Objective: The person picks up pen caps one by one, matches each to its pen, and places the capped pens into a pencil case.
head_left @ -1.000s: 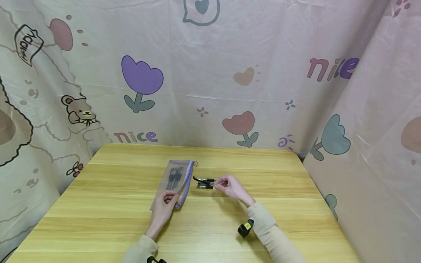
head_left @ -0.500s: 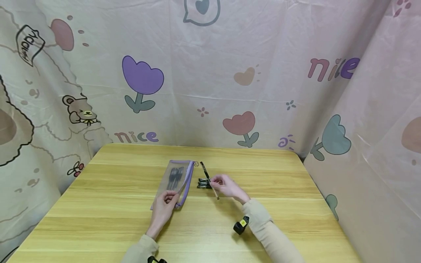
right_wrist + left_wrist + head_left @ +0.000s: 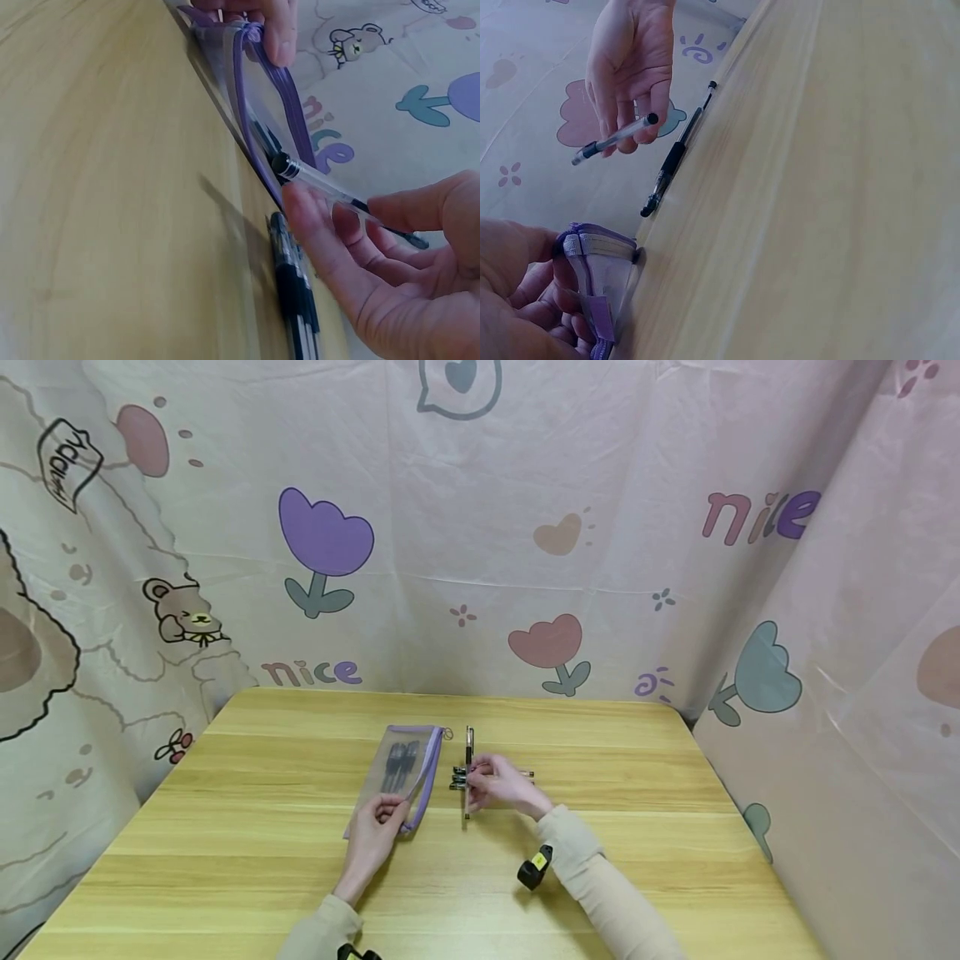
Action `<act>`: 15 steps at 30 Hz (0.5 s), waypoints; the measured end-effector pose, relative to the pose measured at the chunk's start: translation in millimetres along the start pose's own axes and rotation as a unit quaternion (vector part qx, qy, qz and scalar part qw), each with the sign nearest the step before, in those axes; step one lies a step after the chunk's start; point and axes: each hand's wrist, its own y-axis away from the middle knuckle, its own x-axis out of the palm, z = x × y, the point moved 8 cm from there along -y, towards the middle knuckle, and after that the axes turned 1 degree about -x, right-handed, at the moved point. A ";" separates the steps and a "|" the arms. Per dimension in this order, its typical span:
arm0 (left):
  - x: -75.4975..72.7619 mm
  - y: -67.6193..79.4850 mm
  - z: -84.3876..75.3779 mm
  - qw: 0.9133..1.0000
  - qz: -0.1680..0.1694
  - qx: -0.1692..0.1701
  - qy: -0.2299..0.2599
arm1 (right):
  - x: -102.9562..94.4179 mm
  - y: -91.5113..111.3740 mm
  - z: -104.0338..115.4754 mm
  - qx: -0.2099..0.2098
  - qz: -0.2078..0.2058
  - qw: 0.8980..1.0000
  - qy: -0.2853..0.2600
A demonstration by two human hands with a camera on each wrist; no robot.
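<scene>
A see-through pencil pouch (image 3: 375, 774) with purple trim lies left of centre, several dark pens showing through it. My left hand (image 3: 372, 835) pinches the near part of its zipper edge; in the right wrist view the zipper opening (image 3: 289, 97) gapes. Between the fingers and thumb of my right hand (image 3: 504, 785) is a clear pen (image 3: 468, 745) with a black grip, held above the table and pointing away from me. Below that hand lie several similar pens (image 3: 294, 296) side by side, partly covered by it in the head view.
The wooden table (image 3: 225, 827) reaches back to a printed cloth backdrop (image 3: 450, 527), which also hangs at both sides. A black wrist camera (image 3: 534, 868) sits below the right sleeve. The pouch's zipper ring (image 3: 447, 733) sticks out at its far right corner.
My right hand has lifted one pen off the group, turned it from crosswise to pointing away, and moved left toward the pouch. My left hand has stayed on the pouch.
</scene>
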 end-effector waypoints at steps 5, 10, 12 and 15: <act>0.1 0.3 -1.3 1.000 -0.001 0.004 -0.003 | 7.6 -4.0 -3.9 0.024 -0.010 0.998 -0.051; 0.2 0.9 -3.3 1.000 -0.002 0.008 -0.010 | 16.1 -11.9 -7.8 0.053 -0.028 0.994 -0.090; 0.3 1.2 -4.2 1.000 -0.001 0.008 -0.012 | 19.6 -17.5 -9.8 0.065 -0.030 0.992 -0.101; 0.6 1.4 -4.6 1.000 0.001 0.009 -0.014 | 25.1 -26.4 -11.9 0.076 -0.034 0.990 -0.113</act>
